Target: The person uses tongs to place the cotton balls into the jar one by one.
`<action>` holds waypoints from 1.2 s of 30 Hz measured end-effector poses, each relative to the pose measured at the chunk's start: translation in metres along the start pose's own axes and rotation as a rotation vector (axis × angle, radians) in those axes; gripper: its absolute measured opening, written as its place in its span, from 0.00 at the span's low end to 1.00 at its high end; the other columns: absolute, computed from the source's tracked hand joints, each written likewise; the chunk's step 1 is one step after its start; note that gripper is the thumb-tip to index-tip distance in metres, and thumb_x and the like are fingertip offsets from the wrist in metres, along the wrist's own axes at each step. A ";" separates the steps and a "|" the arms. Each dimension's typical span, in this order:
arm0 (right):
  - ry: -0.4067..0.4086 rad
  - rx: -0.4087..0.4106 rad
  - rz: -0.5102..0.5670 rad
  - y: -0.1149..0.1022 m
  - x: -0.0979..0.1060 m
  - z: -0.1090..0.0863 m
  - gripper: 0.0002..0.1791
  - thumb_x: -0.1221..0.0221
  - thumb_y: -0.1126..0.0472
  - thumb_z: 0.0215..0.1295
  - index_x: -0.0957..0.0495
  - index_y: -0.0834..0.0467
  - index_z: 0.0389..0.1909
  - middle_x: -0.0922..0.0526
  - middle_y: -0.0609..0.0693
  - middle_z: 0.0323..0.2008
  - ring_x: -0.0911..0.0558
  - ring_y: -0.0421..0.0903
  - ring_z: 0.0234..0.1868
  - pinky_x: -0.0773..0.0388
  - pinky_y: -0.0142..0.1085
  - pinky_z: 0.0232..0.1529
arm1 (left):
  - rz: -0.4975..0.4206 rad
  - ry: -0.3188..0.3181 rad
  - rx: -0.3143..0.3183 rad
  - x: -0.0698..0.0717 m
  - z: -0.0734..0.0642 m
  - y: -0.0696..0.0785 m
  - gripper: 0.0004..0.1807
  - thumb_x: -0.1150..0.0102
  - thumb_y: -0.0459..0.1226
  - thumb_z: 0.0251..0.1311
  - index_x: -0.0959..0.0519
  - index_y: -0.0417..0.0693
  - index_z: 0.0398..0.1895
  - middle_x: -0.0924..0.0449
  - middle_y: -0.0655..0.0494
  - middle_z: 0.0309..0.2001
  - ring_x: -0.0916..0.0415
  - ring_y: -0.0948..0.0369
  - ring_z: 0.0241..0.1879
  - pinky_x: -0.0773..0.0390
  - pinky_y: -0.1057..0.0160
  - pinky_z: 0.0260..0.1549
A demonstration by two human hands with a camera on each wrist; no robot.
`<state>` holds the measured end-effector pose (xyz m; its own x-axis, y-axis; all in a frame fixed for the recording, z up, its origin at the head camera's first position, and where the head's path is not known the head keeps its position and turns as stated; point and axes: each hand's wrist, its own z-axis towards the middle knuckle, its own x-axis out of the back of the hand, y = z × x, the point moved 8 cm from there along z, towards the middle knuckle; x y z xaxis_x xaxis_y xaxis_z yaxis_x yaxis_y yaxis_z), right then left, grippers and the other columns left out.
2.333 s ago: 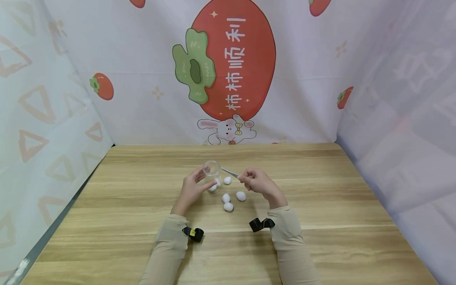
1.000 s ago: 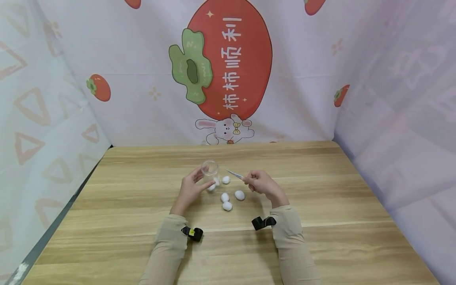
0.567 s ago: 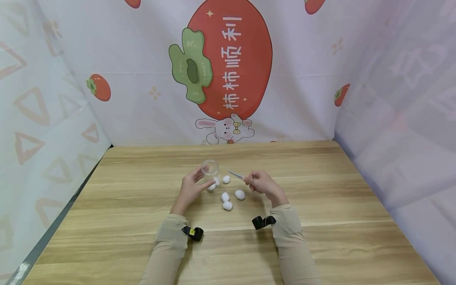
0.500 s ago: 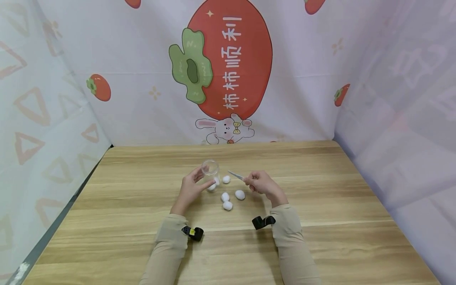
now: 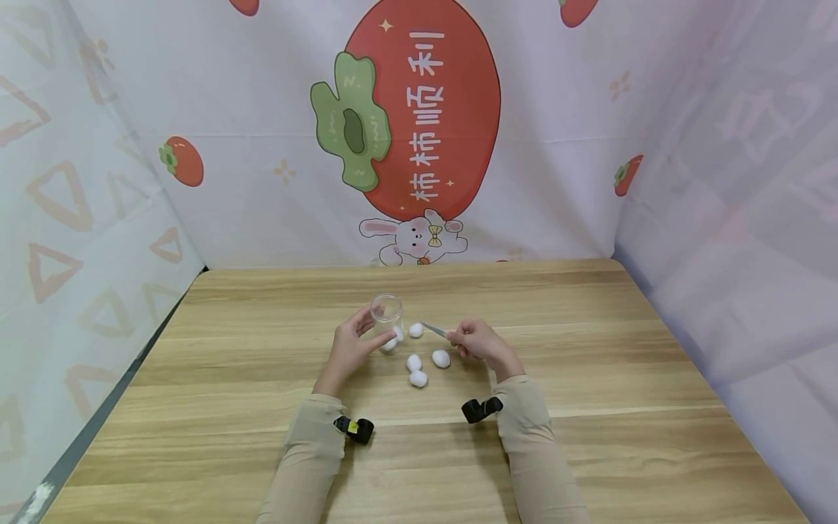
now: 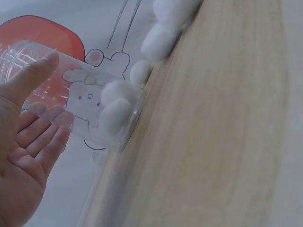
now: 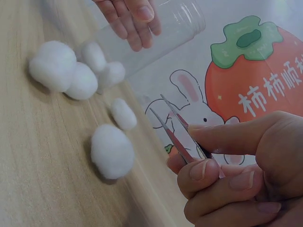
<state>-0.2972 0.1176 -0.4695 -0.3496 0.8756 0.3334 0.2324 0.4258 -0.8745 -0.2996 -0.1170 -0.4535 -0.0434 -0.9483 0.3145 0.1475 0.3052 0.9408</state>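
Note:
My left hand (image 5: pixel 347 351) grips a clear jar (image 5: pixel 388 309) that stands upright on the table, its thumb on the near side and its fingers behind. Two white cotton balls (image 6: pixel 116 116) lie at the jar's bottom in the left wrist view. Between thumb and fingers, my right hand (image 5: pixel 483 342) holds metal tweezers (image 7: pixel 171 135); their tips are apart with nothing between them. In the head view the tips are close to a cotton ball (image 5: pixel 416 330) right of the jar. Nearer me lie a larger cotton ball (image 5: pixel 441 359) and two touching cotton balls (image 5: pixel 418 379).
The wooden table (image 5: pixel 262 451) reaches back to a printed cloth (image 5: pixel 262 218) with a big persimmon and a rabbit. Light cloths hang at both sides. A black wrist camera (image 5: pixel 356 429) is strapped on the left sleeve, another camera (image 5: pixel 481 410) on the right.
My right hand has come down slightly, and the tweezers' tips have lowered towards the cotton ball beside the jar. My left hand and the jar stay in place.

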 end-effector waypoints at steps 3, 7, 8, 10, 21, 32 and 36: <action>0.005 -0.009 0.000 0.003 -0.001 0.002 0.13 0.45 0.59 0.69 0.29 0.58 0.24 0.32 0.43 0.13 0.38 0.36 0.15 0.43 0.25 0.17 | 0.000 0.001 0.010 0.001 -0.001 0.000 0.39 0.27 0.37 0.49 0.32 0.38 0.65 0.26 0.39 0.63 0.26 0.46 0.63 0.25 0.57 0.66; 0.015 -0.012 -0.012 0.004 -0.001 0.002 0.13 0.45 0.59 0.69 0.28 0.60 0.24 0.32 0.43 0.12 0.37 0.37 0.16 0.42 0.25 0.17 | -0.001 0.002 0.018 0.001 -0.001 0.001 0.39 0.27 0.37 0.49 0.32 0.38 0.65 0.26 0.39 0.63 0.26 0.46 0.63 0.25 0.57 0.66; 0.017 -0.014 -0.016 0.005 0.000 0.002 0.13 0.45 0.59 0.69 0.28 0.60 0.24 0.32 0.43 0.12 0.37 0.36 0.15 0.41 0.25 0.18 | -0.002 0.001 0.018 0.001 -0.001 0.001 0.39 0.28 0.37 0.49 0.32 0.38 0.65 0.27 0.39 0.63 0.26 0.46 0.63 0.25 0.57 0.66; 0.018 -0.008 -0.029 0.005 0.000 0.003 0.14 0.45 0.59 0.69 0.28 0.60 0.24 0.32 0.43 0.12 0.37 0.36 0.15 0.41 0.25 0.17 | -0.003 0.002 0.018 0.001 -0.002 0.002 0.39 0.28 0.36 0.49 0.32 0.37 0.65 0.27 0.39 0.63 0.27 0.46 0.63 0.25 0.57 0.66; 0.033 -0.040 -0.034 0.012 -0.001 0.007 0.18 0.45 0.57 0.69 0.33 0.56 0.18 0.33 0.42 0.10 0.42 0.35 0.11 0.46 0.25 0.14 | -0.011 0.003 0.021 0.000 -0.001 0.002 0.38 0.28 0.35 0.50 0.32 0.37 0.65 0.26 0.39 0.63 0.26 0.46 0.63 0.25 0.57 0.67; 0.049 -0.072 -0.061 0.018 -0.002 0.010 0.18 0.44 0.56 0.68 0.32 0.56 0.18 0.33 0.43 0.10 0.44 0.36 0.10 0.47 0.25 0.12 | -0.006 0.004 0.015 0.000 0.000 0.000 0.40 0.28 0.36 0.49 0.33 0.38 0.66 0.28 0.39 0.64 0.27 0.45 0.63 0.25 0.56 0.67; 0.047 -0.079 -0.067 0.019 -0.005 0.011 0.18 0.43 0.56 0.67 0.32 0.55 0.18 0.32 0.43 0.10 0.42 0.36 0.11 0.46 0.25 0.13 | -0.011 0.001 0.025 0.000 -0.001 0.000 0.40 0.27 0.37 0.49 0.33 0.38 0.66 0.27 0.40 0.64 0.27 0.46 0.64 0.26 0.56 0.67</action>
<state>-0.3009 0.1191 -0.4911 -0.3241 0.8536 0.4078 0.2816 0.4986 -0.8198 -0.2989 -0.1173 -0.4531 -0.0439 -0.9517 0.3038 0.1225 0.2967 0.9471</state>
